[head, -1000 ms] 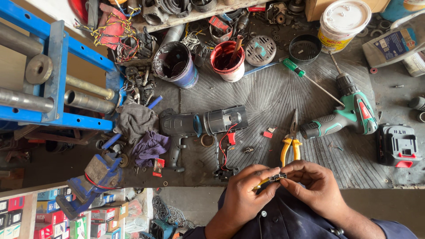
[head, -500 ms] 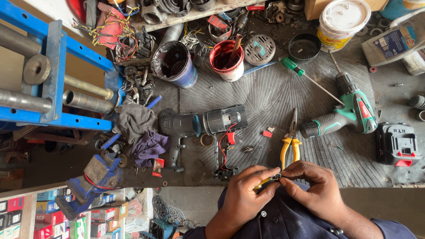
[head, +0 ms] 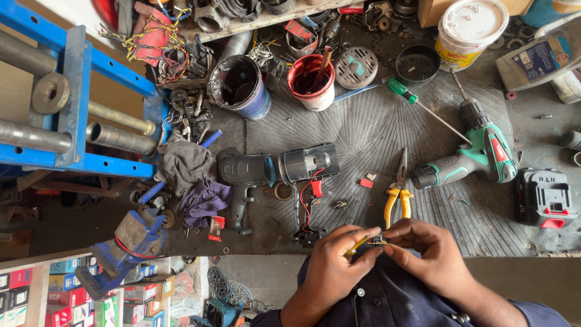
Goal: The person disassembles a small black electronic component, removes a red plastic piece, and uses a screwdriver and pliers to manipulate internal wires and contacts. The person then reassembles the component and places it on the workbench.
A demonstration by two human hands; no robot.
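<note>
— What's the bench like?
— A dark ribbed mat, crowded with tools and parts.
— And the work?
— A small dark part sits at the near edge, pinched between both hands. The left hand also grips a yellow-handled tool; the right hand presses its fingertips on the part.
— Around them?
— Yellow pliers just beyond, an opened black drill to the left, a green drill to the right.
</note>
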